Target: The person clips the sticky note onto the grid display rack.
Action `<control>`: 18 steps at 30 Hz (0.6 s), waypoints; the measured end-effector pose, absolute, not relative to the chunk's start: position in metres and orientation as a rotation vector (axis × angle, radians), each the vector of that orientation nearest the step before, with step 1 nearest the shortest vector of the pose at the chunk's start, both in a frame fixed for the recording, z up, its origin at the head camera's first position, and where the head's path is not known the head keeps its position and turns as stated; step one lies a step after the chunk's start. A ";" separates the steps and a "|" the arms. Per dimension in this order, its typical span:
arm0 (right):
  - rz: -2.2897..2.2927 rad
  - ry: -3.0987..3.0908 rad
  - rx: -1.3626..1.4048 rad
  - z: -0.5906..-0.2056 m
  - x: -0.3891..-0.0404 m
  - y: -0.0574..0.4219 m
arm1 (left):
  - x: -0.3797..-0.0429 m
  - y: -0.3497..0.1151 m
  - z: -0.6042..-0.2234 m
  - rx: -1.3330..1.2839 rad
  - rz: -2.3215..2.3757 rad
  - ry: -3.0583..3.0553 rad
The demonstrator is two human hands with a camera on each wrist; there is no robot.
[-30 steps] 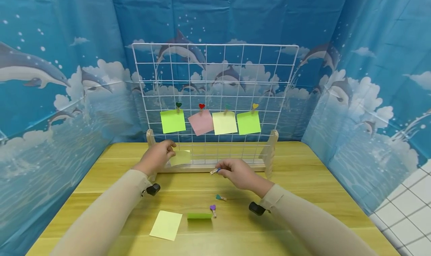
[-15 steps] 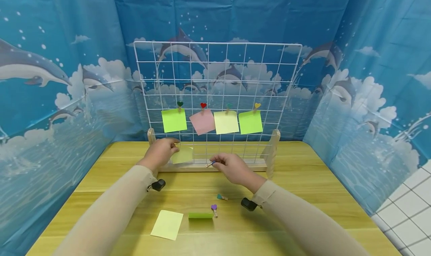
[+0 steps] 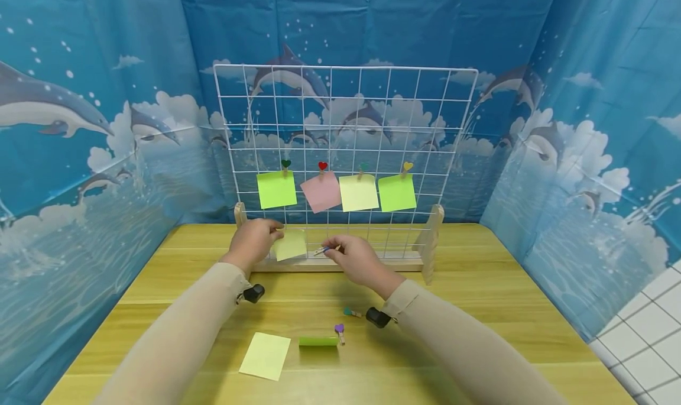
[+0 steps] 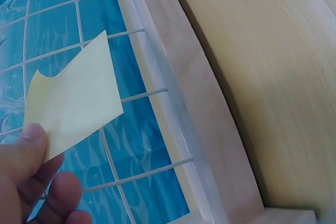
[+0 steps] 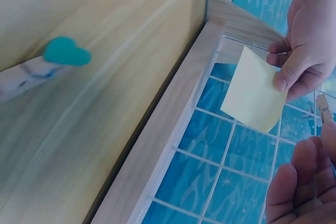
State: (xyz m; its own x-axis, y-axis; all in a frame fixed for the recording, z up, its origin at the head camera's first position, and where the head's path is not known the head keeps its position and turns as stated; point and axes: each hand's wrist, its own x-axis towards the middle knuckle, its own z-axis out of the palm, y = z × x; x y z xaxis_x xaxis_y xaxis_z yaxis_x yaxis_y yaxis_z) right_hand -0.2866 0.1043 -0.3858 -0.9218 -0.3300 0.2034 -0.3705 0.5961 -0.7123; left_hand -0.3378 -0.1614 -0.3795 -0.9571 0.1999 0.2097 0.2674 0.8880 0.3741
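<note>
I see the left hand (image 3: pixel 252 240) pinching a pale yellow note (image 3: pixel 291 245) near its edge, thumb on the near face. The note is in front of the lower part of the wire rack (image 3: pixel 346 67), just above its wooden base (image 3: pixel 335 266); I can't tell whether it touches the wires. The right hand (image 3: pixel 355 260) pinches a small wooden clip (image 3: pixel 320 251) by its blue end, the bare tip pointing towards the note but apart from it.

I expect the note to weigh next to nothing and bend easily, since one edge curves in my left wrist view. A hard squeeze would likely crease it, so I'd favour a light pinch at the margin. I judge the clip light but stiff and springy, best held squarely at its tail because it could twist between fingertips.
</note>
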 end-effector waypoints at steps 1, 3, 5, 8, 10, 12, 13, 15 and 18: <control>1.241 -2.756 0.606 -0.386 -0.288 0.102 | -0.338 -0.161 -0.379 -0.355 -0.611 -2.889; 1.206 -2.734 0.620 -0.387 -0.293 0.097 | -0.339 -0.161 -0.379 -0.340 -0.621 -2.890; 1.169 -2.712 0.633 -0.388 -0.298 0.093 | -0.339 -0.160 -0.380 -0.333 -0.619 -2.893; 1.130 -2.679 0.641 -0.389 -0.304 0.087 | -0.338 -0.159 -0.380 -0.331 -0.600 -2.897; 1.121 -2.673 0.623 -0.389 -0.309 0.082 | -0.338 -0.158 -0.380 -0.334 -0.580 -2.897; 1.112 -2.676 0.601 -0.389 -0.314 0.078 | -0.338 -0.158 -0.381 -0.326 -0.567 -2.897; 1.103 -2.682 0.588 -0.389 -0.316 0.075 | -0.339 -0.158 -0.381 -0.322 -0.562 -2.898; 1.090 -2.693 0.567 -0.388 -0.321 0.070 | -0.339 -0.157 -0.381 -0.302 -0.559 -2.896; 1.075 -2.707 0.541 -0.388 -0.326 0.064 | -0.339 -0.157 -0.381 -0.297 -0.551 -2.897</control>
State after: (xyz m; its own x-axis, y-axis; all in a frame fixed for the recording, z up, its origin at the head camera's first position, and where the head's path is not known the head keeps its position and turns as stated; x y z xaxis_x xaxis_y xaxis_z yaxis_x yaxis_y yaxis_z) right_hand -0.3264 0.0637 -0.3884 -0.9179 -0.2663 0.2942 -0.3956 0.6727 -0.6253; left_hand -0.3387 -0.1568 -0.3809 -0.9643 0.1618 0.2097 0.2274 0.9115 0.3427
